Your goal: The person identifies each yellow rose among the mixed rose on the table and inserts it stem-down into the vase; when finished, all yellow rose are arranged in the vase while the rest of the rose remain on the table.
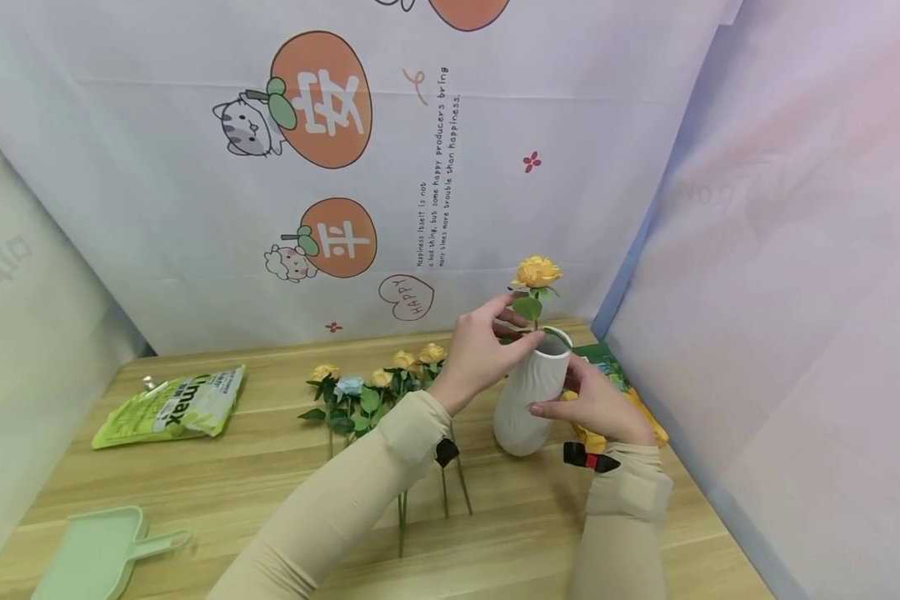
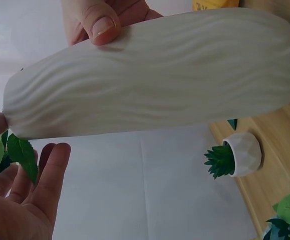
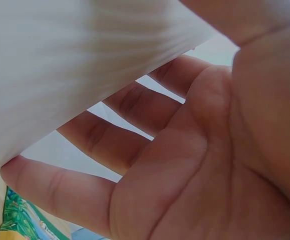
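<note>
Printed white cloth [image 1: 570, 92] hangs behind the pale wooden worktop [image 1: 232, 483], where a white ribbed vase [image 1: 528, 408] stands toward the right. Its walls look hard, perhaps ceramic: breakable and a bit slick, so I'd take it round the body with a whole palm. That's how the right hand [image 1: 600, 404] grasps it, thumb in front, fingers behind. At the mouth, the left hand [image 1: 487, 342] curls round the stem of a yellow rose [image 1: 536, 272]. Likely artificial, the flower should be light and bendy, best pinched low on the stem, away from the petals. How firm that pinch is, I can't tell; nor how deep the stem reaches inside. The right hand half covers a green-and-yellow packet [image 1: 648, 412], the left forearm crosses the loose flowers [image 1: 367, 398], and the light green dustpan [image 1: 90, 554] is cut off below.
</note>
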Demonstrator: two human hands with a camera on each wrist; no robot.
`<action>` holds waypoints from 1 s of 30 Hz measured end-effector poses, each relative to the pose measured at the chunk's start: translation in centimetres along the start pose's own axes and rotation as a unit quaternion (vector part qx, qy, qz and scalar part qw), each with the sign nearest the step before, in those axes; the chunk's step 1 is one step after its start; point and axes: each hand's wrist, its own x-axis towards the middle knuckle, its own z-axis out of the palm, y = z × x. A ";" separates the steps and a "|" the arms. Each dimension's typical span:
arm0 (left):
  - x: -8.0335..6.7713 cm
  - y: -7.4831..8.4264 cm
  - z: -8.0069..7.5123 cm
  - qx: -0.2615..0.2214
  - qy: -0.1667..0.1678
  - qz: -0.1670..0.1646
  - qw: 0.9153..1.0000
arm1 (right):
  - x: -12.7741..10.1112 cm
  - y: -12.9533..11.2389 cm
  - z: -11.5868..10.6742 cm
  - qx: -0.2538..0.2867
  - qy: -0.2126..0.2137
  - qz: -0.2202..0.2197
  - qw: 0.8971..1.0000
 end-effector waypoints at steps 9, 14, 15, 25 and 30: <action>-0.7 -0.4 -1.5 0.005 -0.007 -0.020 1.000 | -0.8 -0.5 -0.4 -0.015 0.012 0.018 1.000; -1.6 -1.5 -4.0 -0.002 0.004 -0.034 0.999 | -0.7 -0.6 -0.2 -0.021 0.011 0.021 1.000; -1.9 -1.7 -4.6 0.005 0.007 -0.036 0.999 | -0.7 -0.7 -0.1 -0.022 0.010 0.020 0.999; -6.0 -4.4 -11.3 0.041 0.058 -0.085 0.994 | -0.7 -1.2 0.3 -0.025 0.003 0.015 1.000; -9.0 -6.5 -14.4 0.049 0.087 -0.145 0.984 | -0.6 -1.4 0.6 -0.034 0.006 0.027 0.999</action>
